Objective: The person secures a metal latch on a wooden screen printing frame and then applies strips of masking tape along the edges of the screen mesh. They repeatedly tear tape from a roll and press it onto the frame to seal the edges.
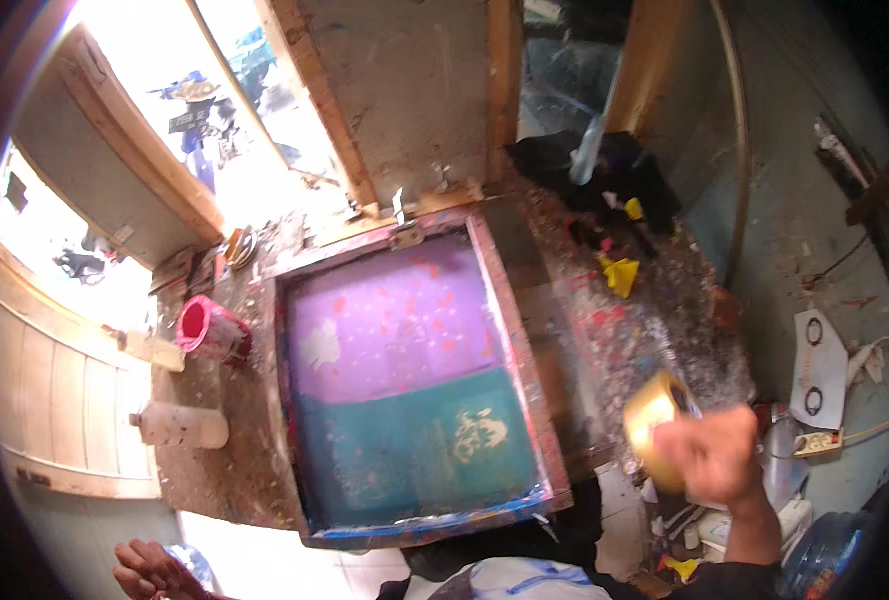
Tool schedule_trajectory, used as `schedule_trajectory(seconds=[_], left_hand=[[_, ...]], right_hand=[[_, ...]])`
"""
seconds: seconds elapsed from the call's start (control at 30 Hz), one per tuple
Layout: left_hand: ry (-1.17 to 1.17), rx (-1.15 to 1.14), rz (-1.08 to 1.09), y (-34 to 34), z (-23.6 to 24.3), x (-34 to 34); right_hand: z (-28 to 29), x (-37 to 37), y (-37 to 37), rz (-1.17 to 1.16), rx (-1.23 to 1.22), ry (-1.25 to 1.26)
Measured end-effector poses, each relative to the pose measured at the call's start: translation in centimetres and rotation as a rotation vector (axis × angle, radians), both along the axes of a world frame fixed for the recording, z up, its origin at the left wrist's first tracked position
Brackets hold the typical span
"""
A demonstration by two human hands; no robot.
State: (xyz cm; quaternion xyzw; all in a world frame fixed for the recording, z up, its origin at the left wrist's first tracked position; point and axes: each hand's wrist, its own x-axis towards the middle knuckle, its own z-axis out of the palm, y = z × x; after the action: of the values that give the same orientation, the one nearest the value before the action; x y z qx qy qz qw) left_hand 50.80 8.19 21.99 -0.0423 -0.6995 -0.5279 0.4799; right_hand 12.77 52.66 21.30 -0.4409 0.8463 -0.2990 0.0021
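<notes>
My right hand (pixel 719 460) is raised over the right side of the worktable, its fingers closed on the edge of a roll of yellowish tape (pixel 647 425). Motion smears both a little. At the lower left corner hangs my left hand (pixel 151 570), fingers curled in, with nothing visible in it. Between the hands lies a framed printing screen (pixel 414 385), flat on the table. Its mesh is purple in the far part and teal in the near part, with pale patches and reddish spots. A hinge clamp (pixel 404 235) grips the frame's far edge.
Left of the screen stand a pink-red paint-stained tub (pixel 209 330) and a whitish plastic bottle (pixel 184 426) on its side. Yellow scraps (pixel 619 275) and a black cloth (pixel 604 175) lie at the far right of the stained worktable (pixel 654 330). Below right is a blue water jug (pixel 824 555).
</notes>
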Motion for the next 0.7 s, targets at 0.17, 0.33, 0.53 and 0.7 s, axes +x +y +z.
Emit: schedule_trajectory(seconds=[0.17,0.33,0.53,0.7], left_hand=[[0.038,0.188,0.107,0.4,-0.3,-4.8],[0.042,0.392,0.192,0.8,-0.5,-5.1],[0.050,0.139,-0.037,1.2,1.2,-5.5],[0.417,0.726,0.677,3.5,1.1,-6.2]], right_hand=[[-9.9,-10.2,5.1,-0.642,0.101,0.073],[-16.8,-13.6,10.5,-0.769,0.572,0.120],[-12.4,-10.2,6.2,-0.814,0.556,0.055],[0.3,1.7,0.4,-0.137,-0.184,-0.178]])
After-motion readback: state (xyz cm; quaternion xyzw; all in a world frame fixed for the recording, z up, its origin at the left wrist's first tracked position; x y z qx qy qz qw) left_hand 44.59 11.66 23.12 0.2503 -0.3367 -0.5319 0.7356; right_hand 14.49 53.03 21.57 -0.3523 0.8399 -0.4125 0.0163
